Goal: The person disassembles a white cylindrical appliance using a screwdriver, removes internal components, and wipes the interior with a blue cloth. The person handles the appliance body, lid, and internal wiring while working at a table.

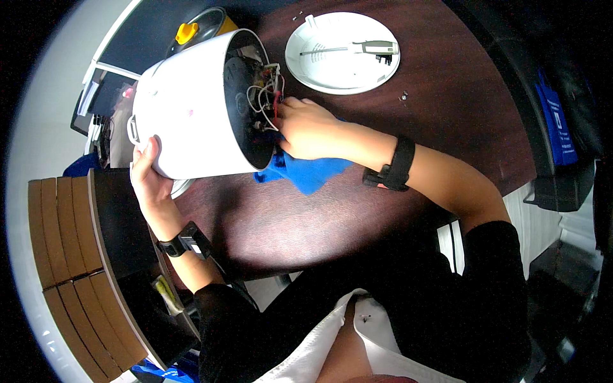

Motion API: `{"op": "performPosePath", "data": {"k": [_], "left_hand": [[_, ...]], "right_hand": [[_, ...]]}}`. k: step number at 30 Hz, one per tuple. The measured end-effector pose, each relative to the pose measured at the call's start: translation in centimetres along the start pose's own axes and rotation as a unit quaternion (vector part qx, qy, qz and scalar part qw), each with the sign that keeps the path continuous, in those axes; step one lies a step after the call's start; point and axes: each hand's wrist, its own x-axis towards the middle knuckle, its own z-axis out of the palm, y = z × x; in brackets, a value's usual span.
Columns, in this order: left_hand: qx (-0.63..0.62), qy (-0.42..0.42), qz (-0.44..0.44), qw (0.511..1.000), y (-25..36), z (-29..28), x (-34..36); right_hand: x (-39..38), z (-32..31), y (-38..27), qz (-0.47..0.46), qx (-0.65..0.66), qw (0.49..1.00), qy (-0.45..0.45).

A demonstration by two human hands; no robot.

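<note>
A white cylindrical rice cooker body (185, 112) lies tilted on its side, its uncovered underside facing right. Inside that opening, white and red wires (260, 96) and small parts hang out near the rim. My left hand (151, 179) supports the body's left end, thumb on the wall below a small white handle (133, 129). Curled at the opening, my right hand (311, 129) has its fingers closed among the wires beside a red-sleeved one; the fingertips are partly hidden. A blue cloth (306, 172) lies beneath my right hand.
A white round base cover (319, 78) lies on the dark wooden table (460, 102), with a screwdriver (373, 48) across it. Small screws (403, 97) rest nearby. Behind the body is a glass lid (207, 25) with a yellow knob. Brown boxes (67, 233) stand at left.
</note>
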Motion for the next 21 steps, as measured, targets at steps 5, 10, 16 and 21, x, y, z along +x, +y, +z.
{"op": "performPosePath", "data": {"k": [5,10,16,21], "left_hand": [[0.02,0.029,0.01,0.999,-0.2,0.0,0.1],[0.032,0.049,0.012,0.998,-0.1,0.6,0.0],[0.048,0.056,0.014,0.997,-0.2,0.5,-0.1],[0.035,0.038,0.0,0.999,-0.1,0.5,-0.1]], "right_hand": [[0.2,-0.9,-1.6,-0.038,0.033,0.983,-0.174],[0.2,-1.7,-1.8,-0.029,0.213,0.955,-0.203],[-0.1,-2.8,-2.0,-0.053,0.29,0.938,-0.185],[-1.1,-2.6,-2.1,-0.057,0.126,0.982,-0.126]]}}
